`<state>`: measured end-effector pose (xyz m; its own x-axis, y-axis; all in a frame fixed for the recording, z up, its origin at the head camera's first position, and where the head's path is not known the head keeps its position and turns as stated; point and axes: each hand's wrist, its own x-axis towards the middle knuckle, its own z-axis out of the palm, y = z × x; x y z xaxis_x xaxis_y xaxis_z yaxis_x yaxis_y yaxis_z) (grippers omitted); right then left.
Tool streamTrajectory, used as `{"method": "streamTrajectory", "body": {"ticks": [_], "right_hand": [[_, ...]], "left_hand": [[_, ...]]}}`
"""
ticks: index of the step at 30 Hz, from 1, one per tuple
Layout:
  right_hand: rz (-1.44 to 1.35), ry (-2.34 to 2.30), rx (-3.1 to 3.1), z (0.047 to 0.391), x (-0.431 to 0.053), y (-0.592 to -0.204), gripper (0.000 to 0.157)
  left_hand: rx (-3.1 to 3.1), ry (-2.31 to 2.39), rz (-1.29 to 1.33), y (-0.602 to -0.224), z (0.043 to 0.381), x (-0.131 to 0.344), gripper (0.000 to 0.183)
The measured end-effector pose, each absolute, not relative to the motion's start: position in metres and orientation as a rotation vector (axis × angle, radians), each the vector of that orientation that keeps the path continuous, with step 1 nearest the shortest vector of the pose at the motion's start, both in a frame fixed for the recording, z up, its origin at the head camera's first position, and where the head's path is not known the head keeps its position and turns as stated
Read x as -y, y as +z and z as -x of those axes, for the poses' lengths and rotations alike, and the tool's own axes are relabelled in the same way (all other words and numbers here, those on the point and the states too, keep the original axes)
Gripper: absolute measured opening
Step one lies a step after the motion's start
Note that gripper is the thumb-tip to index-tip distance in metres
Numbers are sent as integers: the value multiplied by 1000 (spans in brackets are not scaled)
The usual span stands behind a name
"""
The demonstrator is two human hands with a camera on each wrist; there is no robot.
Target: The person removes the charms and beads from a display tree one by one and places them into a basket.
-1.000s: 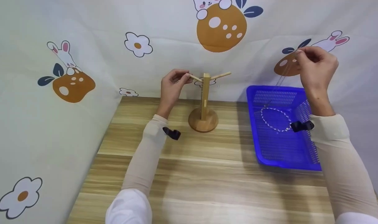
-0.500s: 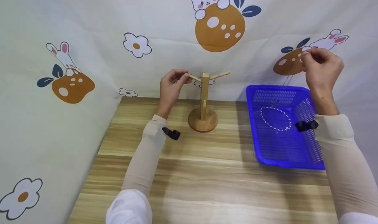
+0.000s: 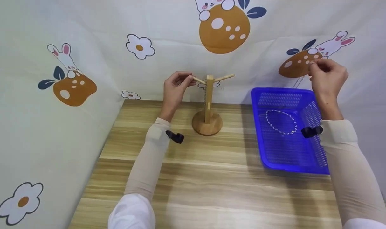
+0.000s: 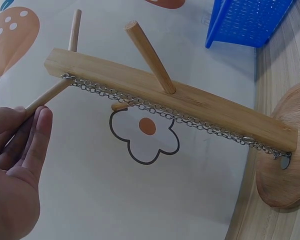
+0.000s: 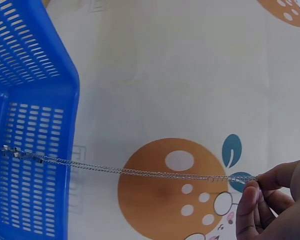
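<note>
My left hand (image 3: 177, 90) pinches the left peg of a wooden jewelry stand (image 3: 209, 101) with a round base. A silver chain necklace (image 4: 155, 108) hangs from that same peg, close along the post, with a small round tag at its low end. Up to the right, my right hand (image 3: 328, 79) pinches one end of a second silver necklace (image 5: 140, 173) between thumb and fingers. It hangs down in two strands, and its lower end with small shiny pieces overlaps the basket in the right wrist view. A beaded necklace (image 3: 267, 121) lies in the blue basket (image 3: 259, 140).
The basket stands on the wood-grain table (image 3: 212, 178), right of the stand. Behind and to the left hangs a pale cloth (image 3: 174, 19) printed with rabbits, oranges and flowers. More pegs (image 4: 152, 60) stick out from the post.
My right hand has moved right with the necklace, then sunk a little, and the hanging strands have shifted right. My left hand stays on the peg.
</note>
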<state>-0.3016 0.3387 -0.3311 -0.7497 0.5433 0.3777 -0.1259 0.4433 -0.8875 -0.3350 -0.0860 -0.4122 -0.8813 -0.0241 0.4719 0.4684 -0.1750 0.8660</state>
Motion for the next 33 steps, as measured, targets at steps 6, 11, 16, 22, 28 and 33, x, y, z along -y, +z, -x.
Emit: {"method": "streamTrajectory", "body": {"ticks": [6,11,16,22,28,33], "right_hand": [[368,1259,2100,310,-345,-348,25],[402,1212,2164,314,-349,-364,28],[400,1170,2236,313,-351,-378,28],[356,1102,2263,312,-352,-389,27],[376,1066,2292,314,-355,-398,27],[386,1049,2339,313,-357,-406,25]], "left_hand": [[1780,-2113,496,-411,335,86,26],[1772,-2122,493,-412,335,85,25],[1766,-2123,496,-412,335,85,25],[1765,-2126,498,-411,335,85,26],[1775,-2110,507,-412,336,85,25],[1775,-2109,504,-412,336,86,23]]}}
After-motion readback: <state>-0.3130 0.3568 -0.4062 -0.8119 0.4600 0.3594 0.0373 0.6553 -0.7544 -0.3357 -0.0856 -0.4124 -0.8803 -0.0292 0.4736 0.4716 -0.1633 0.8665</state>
